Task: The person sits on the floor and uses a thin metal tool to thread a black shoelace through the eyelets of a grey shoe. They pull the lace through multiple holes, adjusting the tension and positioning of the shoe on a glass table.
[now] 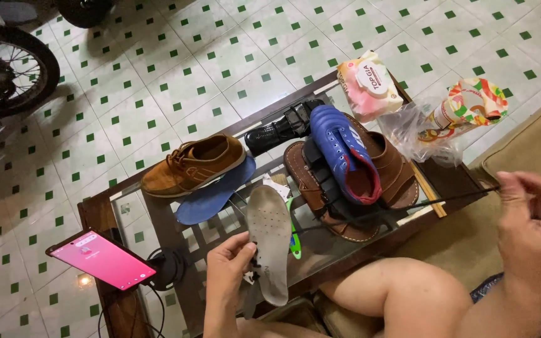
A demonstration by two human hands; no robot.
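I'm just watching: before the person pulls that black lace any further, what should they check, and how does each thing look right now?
1. Left hand has firm hold of the grey insole: ok.
2. Right hand pinches the black lace: ok.
3. Lace runs free of the brown sandals: not ok, it crosses them.
4. Blue shoe sits steady on the sandals: cannot tell.
5. Phone clear of the lace: ok.

White floor tiles with green squares; glass-topped wooden table; motorbike wheel top left.
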